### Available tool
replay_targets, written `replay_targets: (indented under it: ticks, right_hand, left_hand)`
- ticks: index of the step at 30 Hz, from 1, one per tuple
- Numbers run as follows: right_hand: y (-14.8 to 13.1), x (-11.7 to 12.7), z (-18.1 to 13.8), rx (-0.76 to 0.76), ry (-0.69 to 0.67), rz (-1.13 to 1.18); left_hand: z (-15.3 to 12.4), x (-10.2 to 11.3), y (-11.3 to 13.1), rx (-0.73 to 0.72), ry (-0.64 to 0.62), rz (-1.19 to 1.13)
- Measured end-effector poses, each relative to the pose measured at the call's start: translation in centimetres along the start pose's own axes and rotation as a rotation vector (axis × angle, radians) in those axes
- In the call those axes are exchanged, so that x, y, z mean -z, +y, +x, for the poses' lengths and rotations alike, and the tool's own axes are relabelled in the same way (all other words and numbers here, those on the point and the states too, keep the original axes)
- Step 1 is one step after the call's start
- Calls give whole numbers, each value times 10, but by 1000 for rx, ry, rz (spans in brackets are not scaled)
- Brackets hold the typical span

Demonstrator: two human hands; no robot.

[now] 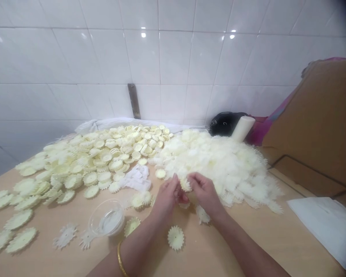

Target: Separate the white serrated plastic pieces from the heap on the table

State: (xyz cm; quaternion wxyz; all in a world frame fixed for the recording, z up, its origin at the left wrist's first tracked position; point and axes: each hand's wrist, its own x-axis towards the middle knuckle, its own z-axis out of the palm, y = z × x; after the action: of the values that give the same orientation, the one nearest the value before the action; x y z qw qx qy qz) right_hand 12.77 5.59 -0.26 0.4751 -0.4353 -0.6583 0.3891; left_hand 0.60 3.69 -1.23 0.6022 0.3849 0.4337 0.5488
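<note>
Between my hands is a small cream flower-shaped piece [185, 184] with a notched edge. My right hand [204, 193] pinches it from the right with thumb and fingertips. My left hand [169, 194], its fingers curled, closes on the piece's left side; its grip is partly hidden. Beneath my right wrist lies a whitish petal piece [202, 214]. A single cream scalloped disc [175, 238] rests on the table below my hands, and another disc [132, 226] sits beside my left forearm. A clear plastic cup [98, 215] with white stuff in it stands left of that forearm.
A big heap of pale yellow scalloped discs [83, 161] spreads over the left; fluffy white flower pieces [213, 161] pile up on the right. A crumpled white cloth [136, 178], a white cylinder [243, 129], a black object [226, 122], a cardboard box [317, 127] and a white sheet [325, 223] surround them.
</note>
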Motion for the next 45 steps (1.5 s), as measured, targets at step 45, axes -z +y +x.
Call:
replay_targets:
  ticks: [45]
  right_hand:
    - [16, 33, 18, 269, 646, -338]
  left_hand:
    - [-6, -3, 0, 24, -12, 101]
